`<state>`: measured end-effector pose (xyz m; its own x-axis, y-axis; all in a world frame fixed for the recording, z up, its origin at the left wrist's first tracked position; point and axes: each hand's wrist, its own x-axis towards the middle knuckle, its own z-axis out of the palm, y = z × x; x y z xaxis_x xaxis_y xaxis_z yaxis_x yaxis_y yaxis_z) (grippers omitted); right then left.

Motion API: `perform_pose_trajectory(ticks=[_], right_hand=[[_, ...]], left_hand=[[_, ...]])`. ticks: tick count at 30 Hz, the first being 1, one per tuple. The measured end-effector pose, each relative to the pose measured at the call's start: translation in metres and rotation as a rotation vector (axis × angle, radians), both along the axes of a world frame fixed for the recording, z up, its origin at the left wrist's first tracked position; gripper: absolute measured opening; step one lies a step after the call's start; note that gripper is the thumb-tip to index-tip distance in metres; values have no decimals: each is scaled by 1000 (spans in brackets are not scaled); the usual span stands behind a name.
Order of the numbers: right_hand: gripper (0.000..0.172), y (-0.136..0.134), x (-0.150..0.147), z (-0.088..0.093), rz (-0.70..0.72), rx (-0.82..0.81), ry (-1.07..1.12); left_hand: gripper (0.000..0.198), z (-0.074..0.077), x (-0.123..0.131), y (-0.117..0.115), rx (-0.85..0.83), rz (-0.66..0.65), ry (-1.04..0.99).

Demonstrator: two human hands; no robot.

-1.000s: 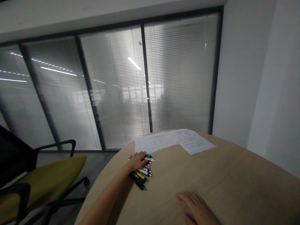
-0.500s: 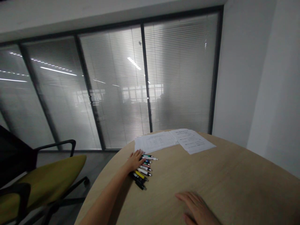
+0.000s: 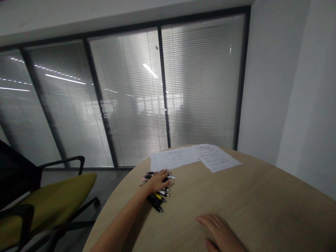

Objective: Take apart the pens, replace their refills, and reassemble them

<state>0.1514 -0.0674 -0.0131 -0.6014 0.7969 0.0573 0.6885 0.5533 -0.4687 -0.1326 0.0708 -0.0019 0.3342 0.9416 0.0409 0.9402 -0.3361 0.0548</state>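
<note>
Several pens lie side by side in a row at the left part of the round wooden table. Among them are a yellow pen, a white pen and a black pen at the near end. My left hand rests over the far half of the row, fingers spread and pointing right, hiding the middles of the pens beneath it. Near the table's front, apart from the pens, my right hand lies with its fingers extended and thumb apart, holding nothing.
Printed sheets of paper lie beyond the pens, a left sheet and a right sheet that meet. To the left stands an office chair with a yellow-green seat. Glass panels with blinds rise behind the table.
My left hand has slid a little to the right over the pens, uncovering their left ends and covering more of their right ends. The right hand has stayed in place.
</note>
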Motion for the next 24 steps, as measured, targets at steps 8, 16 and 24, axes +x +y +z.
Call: perform_pose_trajectory(ticks=[8, 16, 24], right_hand=[[59, 1, -1, -1, 7, 12, 6], [57, 1, -1, -3, 10, 45, 28], [59, 0, 0, -1, 28, 29, -6]], left_hand=[[56, 9, 22, -10, 20, -123, 16], [49, 7, 47, -20, 80, -244, 42], [42, 8, 34, -10, 117, -167, 36]])
